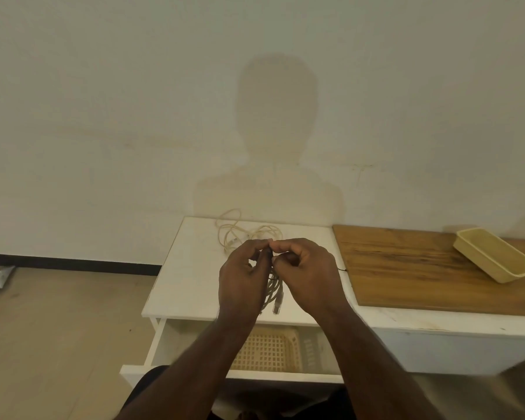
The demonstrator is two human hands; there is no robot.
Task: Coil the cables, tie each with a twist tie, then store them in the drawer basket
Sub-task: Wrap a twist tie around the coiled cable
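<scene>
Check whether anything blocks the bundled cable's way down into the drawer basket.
Nothing visible does. Both hands hold the coiled cable above the white cabinet top; the drawer is open below, and the basket looks empty, partly hidden by forearms.

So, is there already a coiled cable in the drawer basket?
No, the visible part of the drawer basket holds nothing; one coiled cable hangs between both hands, another cable lies on top.
</scene>
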